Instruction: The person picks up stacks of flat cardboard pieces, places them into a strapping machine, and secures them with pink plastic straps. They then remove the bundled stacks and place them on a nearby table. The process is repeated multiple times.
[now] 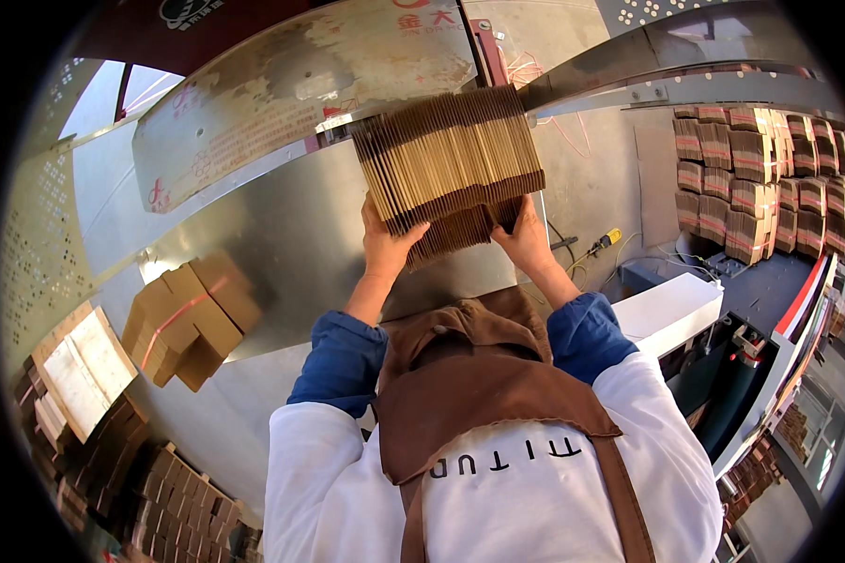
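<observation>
A thick stack of flat folded brown cardboard boxes (446, 150) stands on edge in front of me, at the metal table (291, 272). The layers fan out as many thin upright edges, with a step toward my side. My left hand (391, 242) is closed on the stack's near left corner, thumb pressed against the edges. On the near right corner, my right hand (524, 238) grips the same stack, its thumb pointing inward. Fingers under the cardboard are partly hidden. No strap shows round this stack.
At the table's left end lies a cardboard bundle (192, 319) tied with a pink strap. A metal machine panel (300, 94) rises behind the table. Strapped cardboard stacks (756, 178) fill the far right. A white box-shaped housing (671, 314) stands at my right; a yellow-handled tool (608, 238) lies nearby.
</observation>
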Motion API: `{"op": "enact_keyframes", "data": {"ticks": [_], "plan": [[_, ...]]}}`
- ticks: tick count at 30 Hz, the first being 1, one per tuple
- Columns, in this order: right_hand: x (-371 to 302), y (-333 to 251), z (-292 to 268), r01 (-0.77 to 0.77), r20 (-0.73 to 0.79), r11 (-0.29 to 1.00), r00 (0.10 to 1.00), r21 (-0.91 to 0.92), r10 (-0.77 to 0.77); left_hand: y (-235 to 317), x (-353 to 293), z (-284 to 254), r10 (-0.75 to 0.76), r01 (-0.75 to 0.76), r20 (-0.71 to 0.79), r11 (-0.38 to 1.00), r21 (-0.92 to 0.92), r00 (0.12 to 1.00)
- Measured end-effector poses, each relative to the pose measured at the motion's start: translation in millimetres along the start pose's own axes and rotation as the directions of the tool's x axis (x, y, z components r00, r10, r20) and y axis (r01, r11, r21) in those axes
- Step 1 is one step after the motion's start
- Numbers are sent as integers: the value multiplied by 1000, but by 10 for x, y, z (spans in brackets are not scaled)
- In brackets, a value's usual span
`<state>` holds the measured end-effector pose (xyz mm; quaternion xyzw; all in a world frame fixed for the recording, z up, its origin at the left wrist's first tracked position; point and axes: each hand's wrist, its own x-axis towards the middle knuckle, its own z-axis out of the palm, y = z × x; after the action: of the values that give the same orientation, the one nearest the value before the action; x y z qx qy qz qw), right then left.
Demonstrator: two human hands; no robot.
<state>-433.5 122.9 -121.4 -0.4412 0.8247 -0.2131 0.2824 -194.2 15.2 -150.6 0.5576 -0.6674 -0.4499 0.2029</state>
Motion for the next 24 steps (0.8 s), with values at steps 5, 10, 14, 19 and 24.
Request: {"op": "enact_keyframes", "data": {"ticks": [5,10,14,19,24], "plan": [[18,-91,-20,-56,77,998,995,-2,56,-103,-21,6,11,-11,-3,999,-44,1000],[108,-75,-28,-185,128,982,974,-35,188,43,-13,-42,95,-95,-54,995,-3,994],[188,21,12,-77,113,997,990,-17,79,40,42,-69,92,-92,-30,996,-21,995],[443,25,116,50,103,995,994,-91,-41,-59,354,-165,90,-90,-19,996,22,996],[936,-114,120,101,99,992,991,-82,-93,-13,869,-248,140,-141,-48,990,-3,989]]}}
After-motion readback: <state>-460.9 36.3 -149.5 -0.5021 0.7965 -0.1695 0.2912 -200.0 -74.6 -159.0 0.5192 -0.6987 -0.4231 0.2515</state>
